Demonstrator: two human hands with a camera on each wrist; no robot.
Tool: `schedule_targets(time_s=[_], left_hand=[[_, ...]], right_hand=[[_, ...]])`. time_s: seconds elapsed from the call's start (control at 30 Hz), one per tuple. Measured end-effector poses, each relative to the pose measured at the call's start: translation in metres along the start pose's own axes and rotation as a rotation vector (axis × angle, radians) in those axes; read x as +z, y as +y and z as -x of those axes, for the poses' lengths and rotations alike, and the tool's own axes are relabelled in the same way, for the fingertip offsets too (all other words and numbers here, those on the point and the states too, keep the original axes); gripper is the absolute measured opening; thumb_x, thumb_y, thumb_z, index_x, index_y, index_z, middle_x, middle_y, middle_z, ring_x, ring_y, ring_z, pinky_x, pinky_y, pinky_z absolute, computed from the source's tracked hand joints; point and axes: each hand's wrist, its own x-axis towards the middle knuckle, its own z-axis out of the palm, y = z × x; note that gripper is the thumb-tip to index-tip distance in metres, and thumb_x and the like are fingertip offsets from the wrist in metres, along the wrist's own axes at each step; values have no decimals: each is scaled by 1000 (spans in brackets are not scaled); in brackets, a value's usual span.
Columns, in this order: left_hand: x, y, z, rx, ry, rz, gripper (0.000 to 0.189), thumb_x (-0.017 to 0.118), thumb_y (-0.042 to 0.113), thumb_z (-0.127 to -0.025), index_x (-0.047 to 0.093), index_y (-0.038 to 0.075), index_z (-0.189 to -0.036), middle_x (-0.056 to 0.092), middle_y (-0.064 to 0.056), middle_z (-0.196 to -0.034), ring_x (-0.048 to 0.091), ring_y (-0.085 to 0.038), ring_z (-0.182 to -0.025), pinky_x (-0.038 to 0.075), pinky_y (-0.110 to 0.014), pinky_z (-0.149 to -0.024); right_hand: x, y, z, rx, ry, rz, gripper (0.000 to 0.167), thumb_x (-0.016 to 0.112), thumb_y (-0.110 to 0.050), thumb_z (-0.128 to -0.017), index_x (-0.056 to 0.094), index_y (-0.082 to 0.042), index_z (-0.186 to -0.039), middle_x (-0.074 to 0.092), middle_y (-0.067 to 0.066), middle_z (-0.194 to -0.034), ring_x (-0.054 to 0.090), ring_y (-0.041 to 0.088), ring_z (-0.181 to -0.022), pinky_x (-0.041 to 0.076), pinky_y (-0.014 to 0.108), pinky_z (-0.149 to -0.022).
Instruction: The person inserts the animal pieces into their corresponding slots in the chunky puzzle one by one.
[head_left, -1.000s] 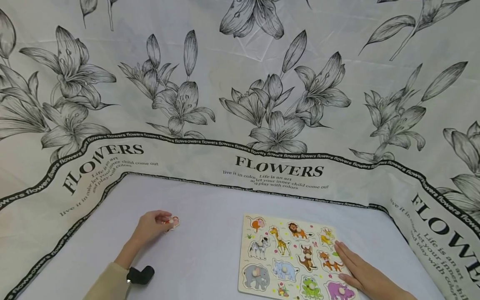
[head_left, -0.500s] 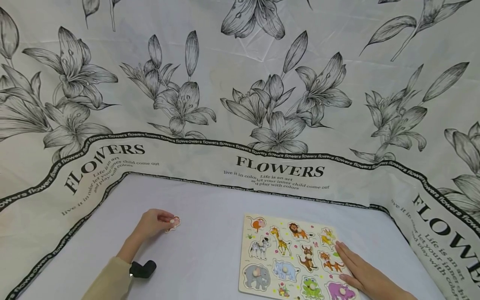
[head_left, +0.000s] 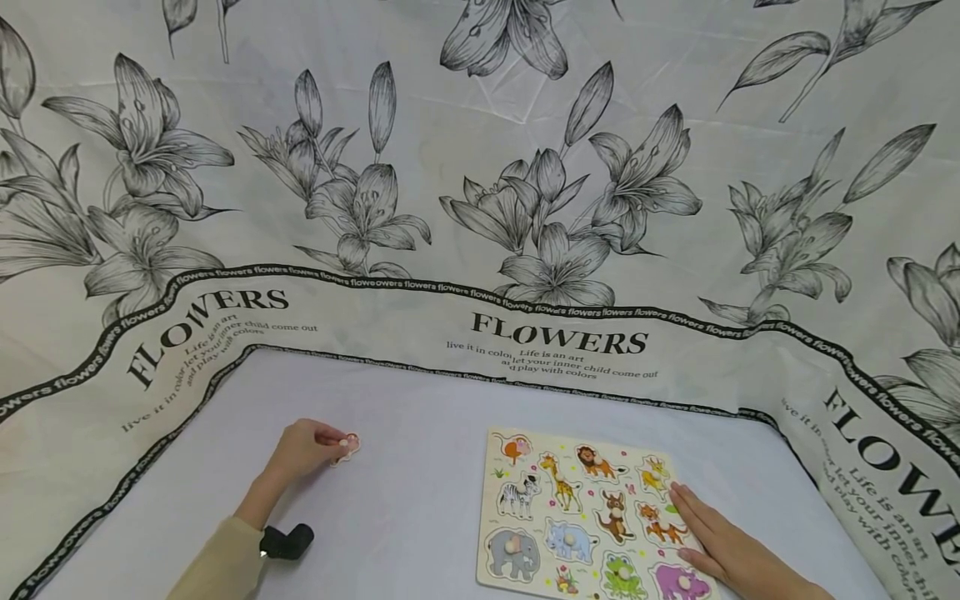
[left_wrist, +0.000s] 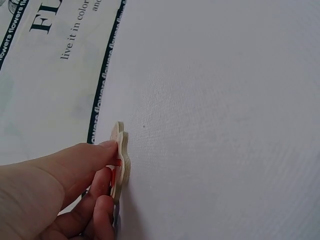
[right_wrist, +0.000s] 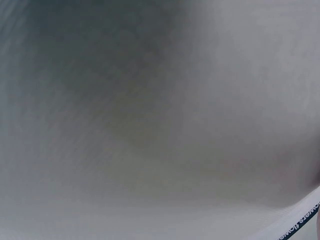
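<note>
My left hand (head_left: 306, 450) pinches a small wooden puzzle piece (head_left: 350, 447) between thumb and fingers, at the left of the table. The piece has pink and red print and a pale outline. In the left wrist view the same puzzle piece (left_wrist: 123, 165) stands on edge near the white cloth, its thin pale wooden side showing. My right hand (head_left: 720, 537) lies with straight fingers along the right edge of the animal puzzle board (head_left: 487, 500). Elephant, rhino, frog and hippo with round knobs show on that board. The right wrist view is mostly blurred.
White cloth (head_left: 420, 500) spreads between the left hand and the board. A black device (head_left: 287, 542) sits at the left wrist. Behind and at the sides rises a flower-printed fabric (head_left: 555, 333) with a black lettered border.
The left hand shifts very slightly and turns the puzzle piece a little in its fingers. My right hand and the board stay in place.
</note>
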Motion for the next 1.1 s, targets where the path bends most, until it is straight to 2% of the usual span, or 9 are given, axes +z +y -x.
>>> schedule_targets(time_s=[0.37,0.57,0.87,1.1], left_hand=[[3,5,1,27,62,-30,20,77,14,-76,74,-1,-88,70,-5,-75,57,-12,-65,44,-26,-58],[6,8,1,17,66,4,20,77,14,-76,74,-2,-89,71,-7,-76,57,-11,-64,45,-24,-56],[12,19,5,47,79,10,19,78,13,-76,74,-1,-88,71,-6,-76,58,-10,-65,45,-23,-56],[21,25,6,62,108,44,16,78,11,-74,75,0,-85,71,-6,-74,58,-9,-62,45,-21,-53]], right_hand=[[0,2,0,27,-58,-13,71,53,-40,-96,26,-2,-150,-6,-25,-156,-14,-23,-133,-5,-7,-97],[1,4,0,23,-57,-16,71,53,-39,-96,26,-2,-150,-5,-24,-157,-14,-23,-134,-5,-7,-97],[1,4,0,50,-74,-47,71,52,-40,-96,26,-3,-150,-4,-25,-156,-15,-24,-133,-5,-7,-96],[1,3,0,32,-51,-33,71,54,-39,-96,27,-1,-149,-5,-26,-156,-14,-23,-134,-4,-7,-97]])
